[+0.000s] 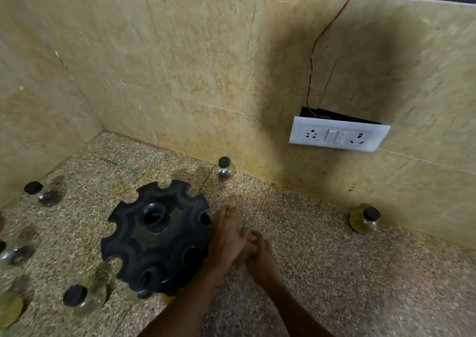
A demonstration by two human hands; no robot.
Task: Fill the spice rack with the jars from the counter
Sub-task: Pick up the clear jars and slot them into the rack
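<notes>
Your two hands meet just to the right of the black carousel spice rack (pixel 157 236), low against its side, and that is where the trouble could start. Your left hand (pixel 226 236) lies along the rack's edge with its fingers curled downward, and your right hand (pixel 260 254) is tucked in beside it with fingers bent; there may be a jar between them, but the blur hides it, so I cannot tell whether either hand grips anything. If you are seating a jar into a lower slot, you are doing it nearly blind: the rack's top disc overhangs those openings, and a jar pushed in off-line could catch on the scalloped rim and slip onto the speckled granite counter (pixel 360 285), where glass would likely chip or roll. The rack also looks free-standing, so a sideways shove may turn or slide it towards the black-capped jar (pixel 82 299) standing close at its front left. The rest of the jars remain scattered: one by the back wall (pixel 224 169), one far right holding something yellowish (pixel 364 219), one at the left (pixel 43 193), and more clipped by the left edge. Most slots look empty, so much loading is left, and reaching for the far jars crosses the rack's top.
</notes>
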